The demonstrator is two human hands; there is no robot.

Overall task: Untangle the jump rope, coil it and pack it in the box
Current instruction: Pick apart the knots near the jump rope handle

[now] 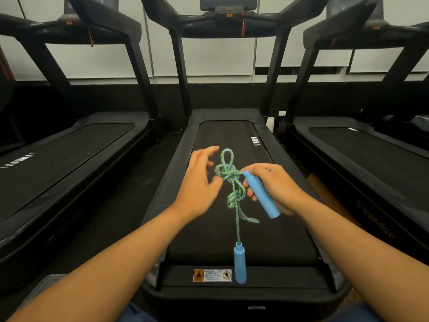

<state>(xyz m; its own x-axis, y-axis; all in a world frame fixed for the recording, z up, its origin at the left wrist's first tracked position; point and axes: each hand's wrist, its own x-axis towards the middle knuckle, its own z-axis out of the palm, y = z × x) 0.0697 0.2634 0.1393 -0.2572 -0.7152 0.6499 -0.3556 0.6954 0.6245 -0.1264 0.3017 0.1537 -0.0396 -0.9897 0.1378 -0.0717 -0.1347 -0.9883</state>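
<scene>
Jump rope (228, 175) hangs knotted above the treadmill belt (262, 240); right hand (274, 187) grips one blue handle (261, 194), left hand (199, 182) spread wide beside the knot.

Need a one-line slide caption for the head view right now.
Right hand grips one blue handle while the open left hand reaches the knotted jump rope above a treadmill belt.

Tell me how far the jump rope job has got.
Nothing looks finished. The green rope is still knotted in a clump above the treadmill belt. In hand: the right hand grips one blue handle while the left hand reaches its open fingers toward the knot. The other handle hangs below. Left: untangling, coiling, packing. The translucent container at lower left may be the box.
</scene>
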